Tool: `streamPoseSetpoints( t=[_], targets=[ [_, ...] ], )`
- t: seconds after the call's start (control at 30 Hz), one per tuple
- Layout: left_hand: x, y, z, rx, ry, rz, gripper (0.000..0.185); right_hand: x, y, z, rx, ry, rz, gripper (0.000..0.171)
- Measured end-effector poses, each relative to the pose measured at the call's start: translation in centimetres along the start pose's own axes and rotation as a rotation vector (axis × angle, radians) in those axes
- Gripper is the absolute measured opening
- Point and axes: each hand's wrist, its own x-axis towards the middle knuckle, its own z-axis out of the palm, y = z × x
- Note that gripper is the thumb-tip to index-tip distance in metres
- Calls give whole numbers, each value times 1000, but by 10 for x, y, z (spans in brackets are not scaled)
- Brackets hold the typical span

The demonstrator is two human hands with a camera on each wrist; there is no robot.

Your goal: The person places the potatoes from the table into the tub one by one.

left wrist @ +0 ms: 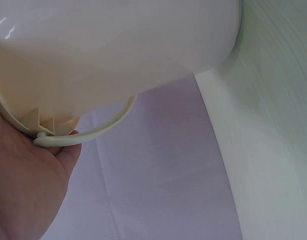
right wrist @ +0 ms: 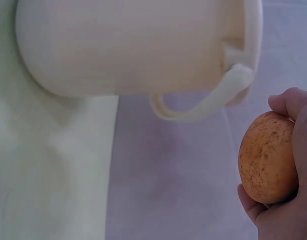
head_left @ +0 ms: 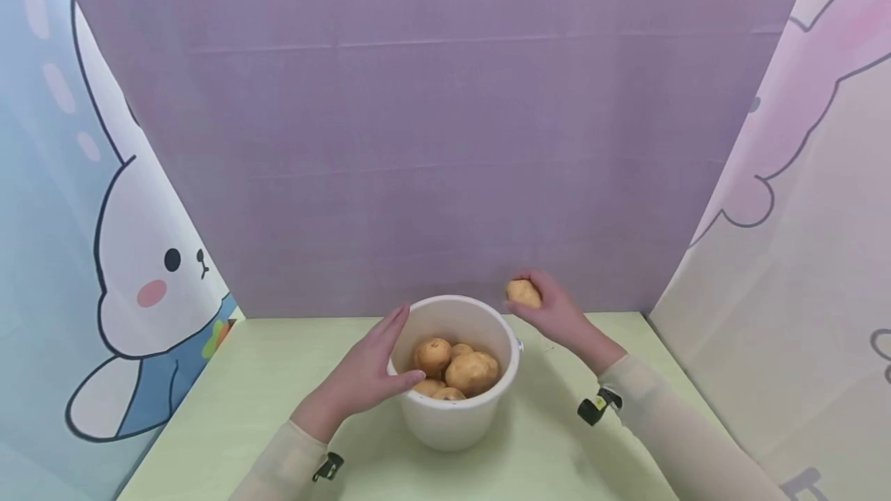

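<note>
**One bucket, six potatoes in sight**

One white bucket [head_left: 455, 416] stands on the one green desk [head_left: 230, 393]. Five potatoes [head_left: 472, 372] show inside it, some partly hidden. A sixth potato [head_left: 523, 294] sits in one of the two hands [head_left: 557, 311]. Three backdrop panels surround the desk.

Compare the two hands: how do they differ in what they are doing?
The left hand lies with straight fingers against the bucket rim, holding nothing; the right hand curls its fingers round a potato. The left hand touches the bucket; the right hand is raised beside the rim, clear of it. Both are at the bucket, one on each side.
</note>
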Motion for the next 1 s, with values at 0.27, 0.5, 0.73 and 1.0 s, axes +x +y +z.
streamPoseSetpoints(
  t=[0.27,0.5,0.73,1.0],
  targets=[
    [0,-1,0,10,-7,-3,112,7,-23,3,-29,-54,-81,47],
    [2,-3,2,15,4,4,109,13,-38,12,-36,-120,-140,48],
    [0,-1,1,-1,-3,-9,111,17,-46,27,-79,-173,-166,50],
    [-2,-4,2,2,5,-15,110,21,-58,41,-124,-232,-211,49]
  ],
)
